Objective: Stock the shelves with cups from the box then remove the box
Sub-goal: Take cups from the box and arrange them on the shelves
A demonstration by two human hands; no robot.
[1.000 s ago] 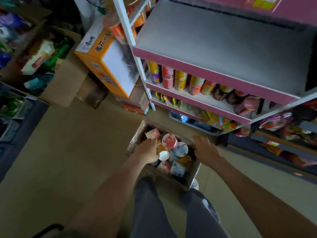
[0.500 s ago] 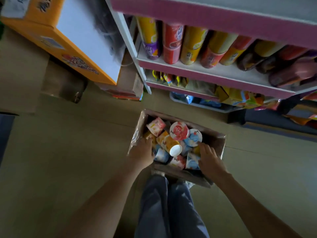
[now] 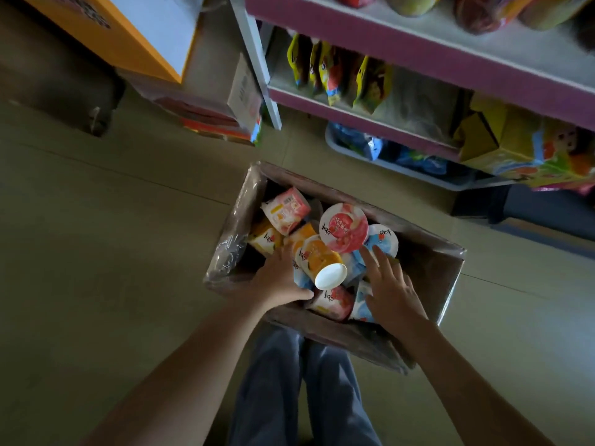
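While both of our hands are down inside the box, we judge the task to be at its first step: picking cups out for the shelves. The box sits on the floor just in front of our legs, near the foot of the shelves, and it looks well filled with cups lying at all angles. Our left hand curls around an orange cup lying on its side with its white base toward us, though we cannot tell whether the grip has closed. Our right hand is open, fingers spread flat over the blue cups at the near right, holding nothing. A pink-lidded cup lies just beyond. Next we would need a firm hold on a cup or two, then a lift up and away to a shelf with room. The upper shelves are cut off at the top edge, so free space there is unseen, and the lower layers of the box are hidden in shadow.
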